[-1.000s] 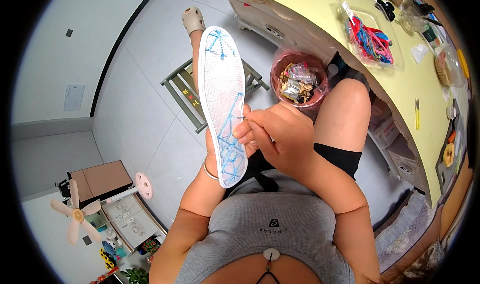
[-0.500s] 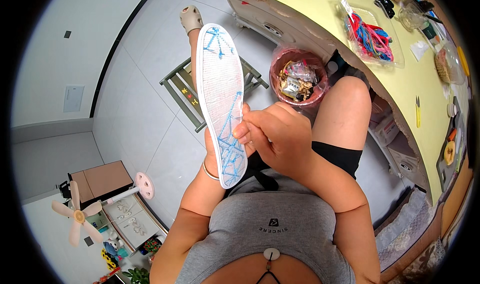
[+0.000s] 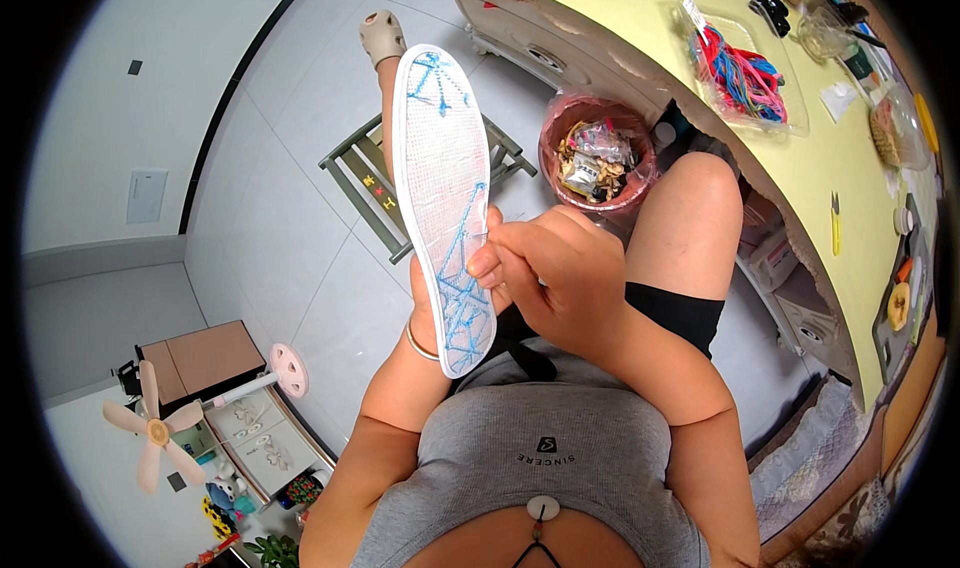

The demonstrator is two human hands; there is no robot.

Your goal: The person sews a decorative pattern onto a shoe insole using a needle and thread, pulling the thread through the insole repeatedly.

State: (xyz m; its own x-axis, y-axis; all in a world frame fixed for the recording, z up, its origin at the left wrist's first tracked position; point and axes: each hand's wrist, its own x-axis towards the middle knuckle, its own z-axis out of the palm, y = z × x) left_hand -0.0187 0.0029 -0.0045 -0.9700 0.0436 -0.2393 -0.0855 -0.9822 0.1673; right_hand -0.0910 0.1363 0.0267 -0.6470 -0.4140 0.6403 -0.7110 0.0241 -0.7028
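Observation:
A white shoe insole stands nearly upright before me, its toe end away from me. Blue stitched lines run across its heel half and its far tip; the stretch between them is plain white mesh with faint pink marks. From behind, my left hand grips the insole, its palm partly hidden and fingertips showing at the right edge. My right hand is closed in a pinch at that same edge, beside the upper blue stitches. A thin, pale needle-like sliver shows at its fingertips; its ends are hard to make out.
To the right a yellow-topped table bears a clear tray of coloured thread skeins and a yellow cutter. A lined waste bin stands by my knee. Beyond the insole is a green folding stool.
The insole has tilted very slightly, its far tip a little higher in view. My right hand has shifted a touch to the right and stays pinched at the edge.

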